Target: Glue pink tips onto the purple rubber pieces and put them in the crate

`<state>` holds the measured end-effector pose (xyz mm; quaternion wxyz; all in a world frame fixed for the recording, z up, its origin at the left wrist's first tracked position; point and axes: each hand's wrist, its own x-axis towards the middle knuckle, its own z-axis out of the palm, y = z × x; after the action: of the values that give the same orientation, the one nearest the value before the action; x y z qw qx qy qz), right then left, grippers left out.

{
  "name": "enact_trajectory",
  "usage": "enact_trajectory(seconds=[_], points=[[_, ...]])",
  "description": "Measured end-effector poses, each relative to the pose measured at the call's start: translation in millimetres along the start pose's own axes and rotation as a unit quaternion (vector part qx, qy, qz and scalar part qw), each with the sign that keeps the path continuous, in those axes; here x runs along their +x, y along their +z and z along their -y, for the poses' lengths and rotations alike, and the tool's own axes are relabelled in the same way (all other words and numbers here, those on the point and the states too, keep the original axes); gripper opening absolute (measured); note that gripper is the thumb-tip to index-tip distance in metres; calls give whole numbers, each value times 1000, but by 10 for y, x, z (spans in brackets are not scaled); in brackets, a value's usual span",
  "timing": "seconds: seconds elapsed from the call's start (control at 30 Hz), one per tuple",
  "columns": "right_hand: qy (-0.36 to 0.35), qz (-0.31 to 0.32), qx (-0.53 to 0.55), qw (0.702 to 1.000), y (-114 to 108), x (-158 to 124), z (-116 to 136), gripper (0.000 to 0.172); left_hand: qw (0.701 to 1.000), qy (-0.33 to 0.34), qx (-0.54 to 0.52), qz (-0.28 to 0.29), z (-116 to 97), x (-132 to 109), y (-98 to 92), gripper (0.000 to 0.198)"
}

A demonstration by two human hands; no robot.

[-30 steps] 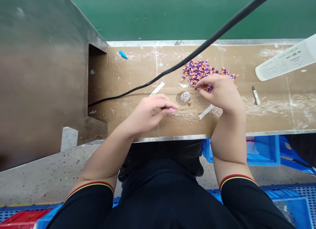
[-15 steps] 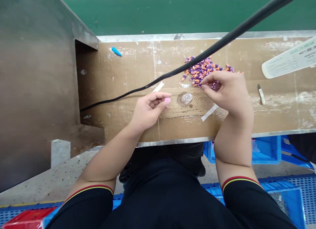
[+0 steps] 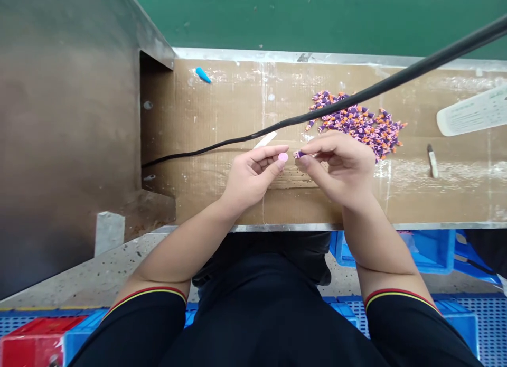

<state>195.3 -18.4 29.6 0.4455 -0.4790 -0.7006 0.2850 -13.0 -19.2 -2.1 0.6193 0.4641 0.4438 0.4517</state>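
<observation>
A small pink disc (image 3: 282,157) sits at the tips of the left hand (image 3: 251,178), held between thumb and forefinger, with the other fingers (image 3: 261,163) curled loosely behind it. Just right of the disc, with a narrow gap between them, the right hand (image 3: 336,169) pinches a small purple piece (image 3: 301,153), its thumb and forefinger closed on it. Both hands hover just above a cardboard-covered surface (image 3: 222,108), and the disc is near the surface's middle.

Up and to the right of the disc lies a loose heap of purple and orange pieces (image 3: 356,121), close to the right hand's knuckles. A black cable (image 3: 340,107) runs across the surface above the disc and over part of the heap. A white strip of tape (image 3: 265,140) lies just above and left of the disc, partly under the left hand's reach. Further up and left of the disc is a blue plastic peg (image 3: 203,75). Far to the right of the disc are a printed white card (image 3: 473,113) and, below it, a small white stick with a dark tip (image 3: 432,161). Below the disc, past the surface's metal edge (image 3: 317,227), are black sleeves with red and yellow cuffs (image 3: 396,298) and blue plastic crates (image 3: 431,251).
</observation>
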Motion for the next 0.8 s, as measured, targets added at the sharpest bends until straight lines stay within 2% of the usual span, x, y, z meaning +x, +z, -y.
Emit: enact_trajectory(seconds=[0.13, 0.23, 0.33, 0.53, 0.63, 0.8], points=[[-37, -3, -23, 999, 85, -12, 28, 10, 1000, 21, -2, -19, 4, -6, 23, 47], [-55, -15, -7, 998, 119, -23, 29, 10, 998, 46, -16, -47, -23, -20, 66, 43], [-41, -20, 22, 999, 145, -46, 45, 8, 995, 58, -29, -71, -47, -24, 100, 43], [0, -29, 62, 998, 204, -103, 78, 6, 994, 75, -24, -75, -5, 12, 89, 40], [-20, -35, 46, 998, 228, -115, 56, 5, 995, 51, -59, -59, 23, 19, 88, 38], [-76, -54, 58, 994, 249, -104, 25, 9, 990, -23, -126, -65, 9, 21, 117, 50]])
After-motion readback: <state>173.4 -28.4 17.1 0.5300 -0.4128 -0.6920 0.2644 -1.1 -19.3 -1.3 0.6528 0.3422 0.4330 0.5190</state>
